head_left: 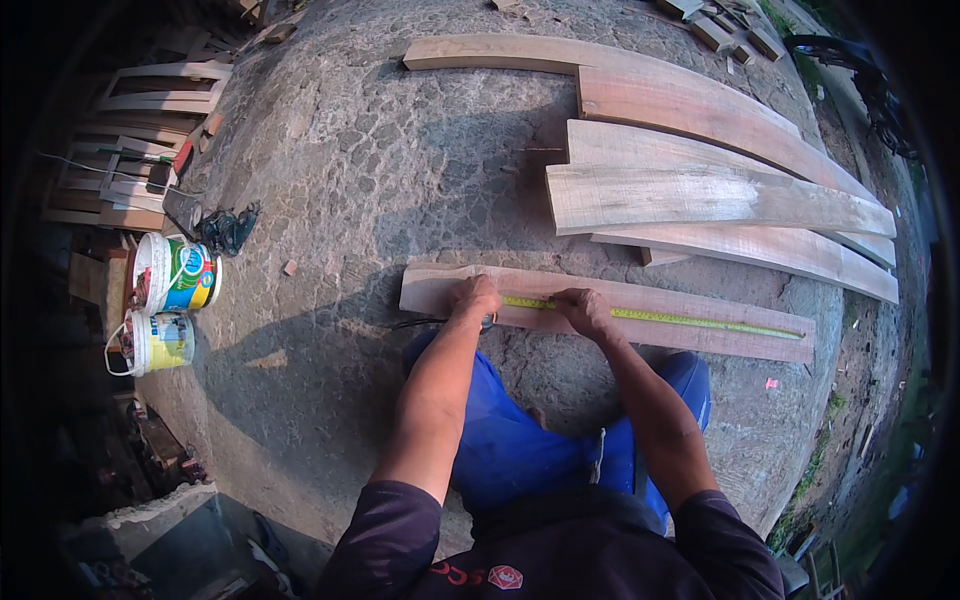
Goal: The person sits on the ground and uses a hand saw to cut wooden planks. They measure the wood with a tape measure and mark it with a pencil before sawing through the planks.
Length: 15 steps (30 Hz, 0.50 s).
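Observation:
A long wooden plank (pixel 700 341) lies crosswise on the ground in front of my knees. Along its top stretches the yellow blade of a tape measure (pixel 690 321), its far end near the plank's right end. My left hand (pixel 477 295) is closed around the tape measure near the plank's left end; a dark and orange bit of its case peeks out below the fingers. Over the blade, a little further right, my right hand (pixel 585 309) is closed, its fingertips pinched together at the tape. Whatever may be between those fingertips is hidden.
Several thick boards (pixel 720 198) lie overlapped at the far right. Two white buckets (pixel 165 342) stand at the left, near a dark tangled object (pixel 228 230). Wooden frames (pixel 165 90) are stacked at the far left, and wood offcuts (pixel 712 32) lie at the back right.

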Tool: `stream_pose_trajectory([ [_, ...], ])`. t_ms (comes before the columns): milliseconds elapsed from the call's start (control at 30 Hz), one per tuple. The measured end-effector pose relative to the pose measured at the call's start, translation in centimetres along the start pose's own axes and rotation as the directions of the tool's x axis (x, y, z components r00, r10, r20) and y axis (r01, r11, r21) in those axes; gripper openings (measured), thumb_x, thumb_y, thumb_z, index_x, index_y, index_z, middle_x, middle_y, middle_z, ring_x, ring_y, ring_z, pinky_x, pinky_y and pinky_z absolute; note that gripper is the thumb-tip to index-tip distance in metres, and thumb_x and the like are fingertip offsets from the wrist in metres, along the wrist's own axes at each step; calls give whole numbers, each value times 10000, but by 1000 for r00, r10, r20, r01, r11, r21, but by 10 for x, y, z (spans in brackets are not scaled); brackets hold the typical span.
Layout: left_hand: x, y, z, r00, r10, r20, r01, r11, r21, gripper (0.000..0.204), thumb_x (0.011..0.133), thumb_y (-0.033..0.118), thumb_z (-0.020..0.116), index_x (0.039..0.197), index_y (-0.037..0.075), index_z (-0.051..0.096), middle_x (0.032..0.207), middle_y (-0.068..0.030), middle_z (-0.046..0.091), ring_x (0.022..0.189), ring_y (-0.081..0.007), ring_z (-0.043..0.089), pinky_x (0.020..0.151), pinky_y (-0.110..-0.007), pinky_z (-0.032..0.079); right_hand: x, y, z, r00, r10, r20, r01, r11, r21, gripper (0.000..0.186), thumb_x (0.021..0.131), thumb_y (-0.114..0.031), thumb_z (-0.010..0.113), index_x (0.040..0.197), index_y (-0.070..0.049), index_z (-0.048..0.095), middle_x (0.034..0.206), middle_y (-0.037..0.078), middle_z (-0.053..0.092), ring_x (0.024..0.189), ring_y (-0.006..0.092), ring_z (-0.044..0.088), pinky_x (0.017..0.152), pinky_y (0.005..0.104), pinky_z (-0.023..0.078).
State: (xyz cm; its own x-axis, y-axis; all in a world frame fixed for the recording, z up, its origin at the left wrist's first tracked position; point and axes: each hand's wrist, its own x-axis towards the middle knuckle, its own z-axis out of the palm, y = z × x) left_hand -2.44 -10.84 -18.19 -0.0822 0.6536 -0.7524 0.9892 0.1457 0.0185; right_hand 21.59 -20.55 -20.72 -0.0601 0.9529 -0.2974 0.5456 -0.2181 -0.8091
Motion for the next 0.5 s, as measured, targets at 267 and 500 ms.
stream_pose_trajectory([
  [267, -14, 3, -10, 999, 12, -32, -11, 999, 34, 374, 918, 204, 626, 1260, 97, 731, 1341, -147, 696, 1236, -308, 679, 972, -437, 572, 9, 8, 6, 996, 65, 67, -68, 997, 39, 271, 908, -260, 698, 1132, -146, 800, 1040, 124, 787, 937, 252, 769, 878, 376, 585],
  [500, -21, 3, -14, 1000, 22, -1, -22, 1000, 9, 378, 918, 199, 619, 1264, 92, 727, 1354, -150, 687, 1246, -312, 671, 984, -441, 568, 13, 11, 9, 994, 60, 88, -56, 997, -55, 274, 906, -276, 690, 1140, -186, 800, 1067, 111, 783, 972, 270, 760, 909, 388, 580],
])
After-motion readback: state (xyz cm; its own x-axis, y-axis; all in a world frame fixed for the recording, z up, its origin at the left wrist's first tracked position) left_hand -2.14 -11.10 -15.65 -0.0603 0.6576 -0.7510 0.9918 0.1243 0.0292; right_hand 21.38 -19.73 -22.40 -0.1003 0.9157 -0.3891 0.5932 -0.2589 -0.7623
